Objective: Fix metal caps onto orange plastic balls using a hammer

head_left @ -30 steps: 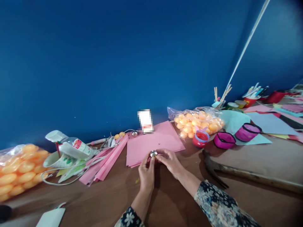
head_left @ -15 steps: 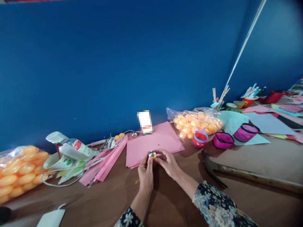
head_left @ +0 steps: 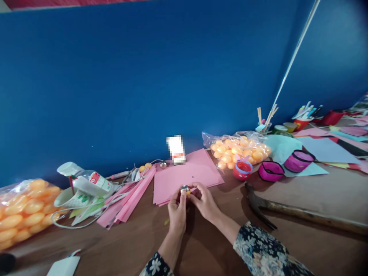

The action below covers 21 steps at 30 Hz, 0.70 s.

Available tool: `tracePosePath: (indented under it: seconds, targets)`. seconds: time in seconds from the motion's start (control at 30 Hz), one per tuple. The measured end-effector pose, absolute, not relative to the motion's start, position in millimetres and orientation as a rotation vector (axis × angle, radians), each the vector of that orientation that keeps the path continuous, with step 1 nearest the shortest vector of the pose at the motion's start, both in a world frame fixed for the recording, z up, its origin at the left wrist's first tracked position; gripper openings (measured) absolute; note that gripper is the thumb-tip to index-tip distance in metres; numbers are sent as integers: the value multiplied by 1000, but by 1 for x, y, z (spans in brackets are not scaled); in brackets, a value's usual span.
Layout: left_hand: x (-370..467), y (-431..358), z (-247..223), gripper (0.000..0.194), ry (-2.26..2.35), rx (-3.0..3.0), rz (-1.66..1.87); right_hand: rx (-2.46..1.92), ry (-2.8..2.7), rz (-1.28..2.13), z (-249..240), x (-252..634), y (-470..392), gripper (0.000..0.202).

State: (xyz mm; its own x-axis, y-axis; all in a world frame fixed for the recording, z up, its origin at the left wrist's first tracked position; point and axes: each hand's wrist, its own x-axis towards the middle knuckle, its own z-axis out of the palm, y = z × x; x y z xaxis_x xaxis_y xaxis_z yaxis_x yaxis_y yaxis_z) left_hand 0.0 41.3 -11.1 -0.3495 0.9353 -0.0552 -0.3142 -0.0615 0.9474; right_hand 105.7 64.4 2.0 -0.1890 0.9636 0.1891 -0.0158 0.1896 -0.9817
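Between my fingertips is a small ball (head_left: 185, 189), shiny silver on top with an orange part showing below. My left hand (head_left: 176, 214) pinches it from the left, thumb toward me. From the right, my right hand (head_left: 207, 204) closes its thumb and forefinger on the same ball. Both hands are just over the near edge of a stack of pink paper sheets (head_left: 178, 182). A second silver ball (head_left: 163, 165) rests at the back beside some orange balls (head_left: 142, 168). My fingers hide much of the held ball's underside.
Bags of orange balls stand at left (head_left: 25, 211) and back right (head_left: 230, 151). A claw hammer (head_left: 301, 214) lies at right, near magenta fabric cups (head_left: 270, 171) and a red cup (head_left: 242, 170). Pink strips (head_left: 138, 199), a white cable and a bottle (head_left: 99, 180) lie left. A blue wall (head_left: 172, 76) rises behind.
The ball has turned slightly between my fingers, so more of its silver top shows. Both hands remain in nearly the same place. The camera view has shifted a little.
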Motion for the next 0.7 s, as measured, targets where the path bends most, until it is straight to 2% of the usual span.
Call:
tracePosePath:
  seconds: [0.17,0.43,0.6,0.7]
  targets:
    - [2,40,-8,43,1081,684,1583,-934,-1378,1271,3,107,67,27]
    - [3,40,-9,52,1110,683,1611,-955,-1532,1064,4,107,63,30]
    - [1,41,-14,45,1170,752,1606,-967,-1583,982,3,106,64,26]
    - [1,41,-13,40,1202,762,1607,-963,-1544,1049,4,106,64,25]
